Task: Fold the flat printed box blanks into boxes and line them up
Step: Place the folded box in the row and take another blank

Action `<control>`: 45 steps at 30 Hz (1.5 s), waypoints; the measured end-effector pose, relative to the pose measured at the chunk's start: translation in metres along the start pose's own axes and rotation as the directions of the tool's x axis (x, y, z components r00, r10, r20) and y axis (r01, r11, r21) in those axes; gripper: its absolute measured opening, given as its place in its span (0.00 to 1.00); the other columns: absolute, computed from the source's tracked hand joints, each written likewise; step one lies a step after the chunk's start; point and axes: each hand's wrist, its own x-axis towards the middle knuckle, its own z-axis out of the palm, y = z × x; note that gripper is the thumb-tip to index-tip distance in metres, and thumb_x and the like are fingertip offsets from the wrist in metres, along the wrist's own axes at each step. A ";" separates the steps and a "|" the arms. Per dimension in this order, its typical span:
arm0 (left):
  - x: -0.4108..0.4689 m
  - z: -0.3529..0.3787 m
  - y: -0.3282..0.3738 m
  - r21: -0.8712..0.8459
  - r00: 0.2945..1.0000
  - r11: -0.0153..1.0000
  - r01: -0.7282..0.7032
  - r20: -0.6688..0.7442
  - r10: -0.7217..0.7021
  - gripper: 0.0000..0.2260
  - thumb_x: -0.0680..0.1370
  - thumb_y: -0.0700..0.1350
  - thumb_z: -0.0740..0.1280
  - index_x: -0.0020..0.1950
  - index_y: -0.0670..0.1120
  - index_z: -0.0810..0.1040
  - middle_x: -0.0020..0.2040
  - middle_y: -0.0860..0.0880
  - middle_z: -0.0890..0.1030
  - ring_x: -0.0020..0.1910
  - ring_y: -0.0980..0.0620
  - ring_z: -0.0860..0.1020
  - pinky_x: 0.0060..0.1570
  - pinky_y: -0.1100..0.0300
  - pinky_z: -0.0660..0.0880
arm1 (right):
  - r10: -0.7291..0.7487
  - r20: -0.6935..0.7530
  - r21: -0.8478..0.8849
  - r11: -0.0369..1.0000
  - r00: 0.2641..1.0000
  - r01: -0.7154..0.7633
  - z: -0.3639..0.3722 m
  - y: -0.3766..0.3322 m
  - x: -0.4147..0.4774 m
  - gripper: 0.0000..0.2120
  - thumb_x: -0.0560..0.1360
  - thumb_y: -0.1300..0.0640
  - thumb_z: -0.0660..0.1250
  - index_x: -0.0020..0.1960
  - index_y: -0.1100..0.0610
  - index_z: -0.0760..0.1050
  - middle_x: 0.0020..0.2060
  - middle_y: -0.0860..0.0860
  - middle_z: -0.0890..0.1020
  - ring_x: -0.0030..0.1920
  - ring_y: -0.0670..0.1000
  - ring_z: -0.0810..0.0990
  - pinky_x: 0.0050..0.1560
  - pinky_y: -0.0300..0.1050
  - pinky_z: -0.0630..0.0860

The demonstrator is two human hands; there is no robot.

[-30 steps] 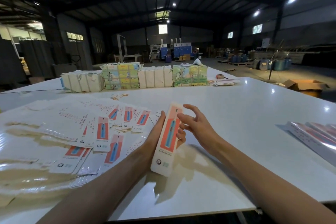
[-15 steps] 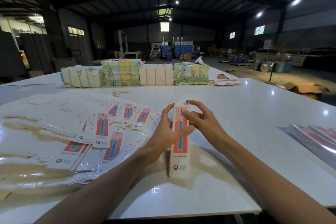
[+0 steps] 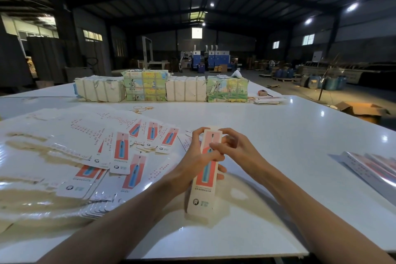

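Both hands are on the box (image 3: 201,191), held over the bench (image 3: 278,135)! Left hand (image 3: 199,156) wraps its middle, right hand (image 3: 237,150) pinches near the top. Flat blanks (image 3: 120,152) fan out left, finished boxes (image 3: 372,167) far right.

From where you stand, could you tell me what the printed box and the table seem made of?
The printed box: thin cardboard, likely coated; it holds crisp folds. The table: smooth glossy white board, perhaps laminate; ceiling lights reflect in it.

head camera looks down, close.
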 end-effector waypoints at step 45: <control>-0.004 -0.003 0.003 0.152 0.995 0.987 0.060 0.063 -0.071 0.43 0.70 0.45 0.80 0.67 0.78 0.56 0.59 0.47 0.79 0.42 0.43 0.88 0.37 0.54 0.84 | 0.228 -0.137 0.327 0.929 0.964 -0.173 -0.015 -0.005 0.006 0.08 0.81 0.66 0.69 0.49 0.63 0.87 0.48 0.60 0.88 0.49 0.57 0.89 0.42 0.46 0.85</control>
